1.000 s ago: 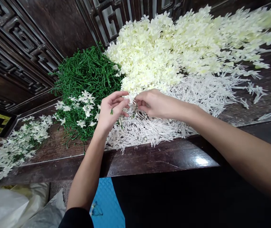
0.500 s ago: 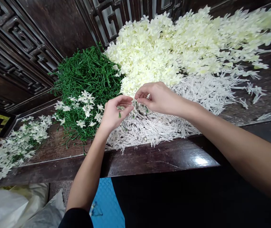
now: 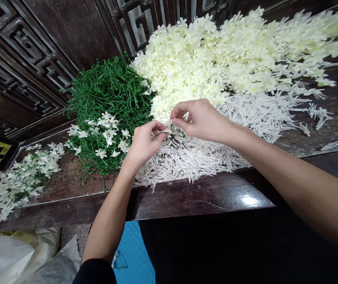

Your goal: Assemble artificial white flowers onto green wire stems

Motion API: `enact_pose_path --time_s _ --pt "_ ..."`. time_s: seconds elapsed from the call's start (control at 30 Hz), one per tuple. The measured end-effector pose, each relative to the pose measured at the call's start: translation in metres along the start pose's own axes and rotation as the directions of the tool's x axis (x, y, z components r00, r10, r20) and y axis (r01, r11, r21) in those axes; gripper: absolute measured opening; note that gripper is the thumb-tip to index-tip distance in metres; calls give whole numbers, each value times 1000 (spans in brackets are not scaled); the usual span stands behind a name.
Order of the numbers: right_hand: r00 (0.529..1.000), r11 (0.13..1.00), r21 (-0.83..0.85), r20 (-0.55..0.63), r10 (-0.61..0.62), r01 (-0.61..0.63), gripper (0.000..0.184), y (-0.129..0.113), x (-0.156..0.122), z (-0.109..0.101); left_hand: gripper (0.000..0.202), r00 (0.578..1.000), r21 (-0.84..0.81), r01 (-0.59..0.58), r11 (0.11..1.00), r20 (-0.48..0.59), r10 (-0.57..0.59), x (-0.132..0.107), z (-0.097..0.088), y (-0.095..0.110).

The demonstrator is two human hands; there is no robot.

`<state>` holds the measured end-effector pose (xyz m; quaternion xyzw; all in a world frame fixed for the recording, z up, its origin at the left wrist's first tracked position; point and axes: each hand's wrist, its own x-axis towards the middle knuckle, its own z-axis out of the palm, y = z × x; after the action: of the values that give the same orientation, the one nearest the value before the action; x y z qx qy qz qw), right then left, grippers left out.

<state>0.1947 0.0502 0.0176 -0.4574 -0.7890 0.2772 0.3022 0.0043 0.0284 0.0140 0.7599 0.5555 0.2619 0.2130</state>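
Observation:
My left hand (image 3: 145, 142) is closed in a pinch on a small artificial flower (image 3: 165, 132), whose white petals show at the fingertips. Just right of it, my right hand (image 3: 197, 120) is also pinched, its thumb and index fingertip together; whatever they hold is too small to make out. Both hands hover over a heap of thin white stamen pieces (image 3: 192, 157). Behind them lies a large pile of pale yellow-white petals (image 3: 204, 59). Green plastic stems (image 3: 109, 90) are heaped to the left, with several finished-looking white flowers (image 3: 109, 136) on top.
A cluster of white flowers on green stems (image 3: 27, 177) lies at the left end of the dark wooden bench (image 3: 186, 197). Carved wooden lattice (image 3: 136, 23) rises behind. Loose stamen pieces (image 3: 317, 114) are scattered at right. Pale sacks (image 3: 38, 252) and a blue stool-like surface (image 3: 135, 252) are below.
A white flower now shows between my left fingertips. My left hand has turned slightly, and my right hand has shifted a little to the right.

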Motion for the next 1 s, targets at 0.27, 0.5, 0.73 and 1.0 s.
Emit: enact_pose_path --time_s 0.27,0.5,0.73,1.0 --pt "999 998 49 -34 -25 27 13 -4 0 -2 17 991 -80 87 993 -93 -95 1 -1 4" --pt "1000 968 249 -6 5 -3 13 -6 -1 -5 11 987 -100 83 992 -127 -95 2 -2 3" --pt "999 964 267 45 -4 -8 10 -9 -2 -7 19 963 -357 188 915 -117 -243 2 -3 7" --pt "998 918 392 55 37 -56 14 -16 -6 -8 16 963 -561 197 804 -42 -265 2 -2 5"
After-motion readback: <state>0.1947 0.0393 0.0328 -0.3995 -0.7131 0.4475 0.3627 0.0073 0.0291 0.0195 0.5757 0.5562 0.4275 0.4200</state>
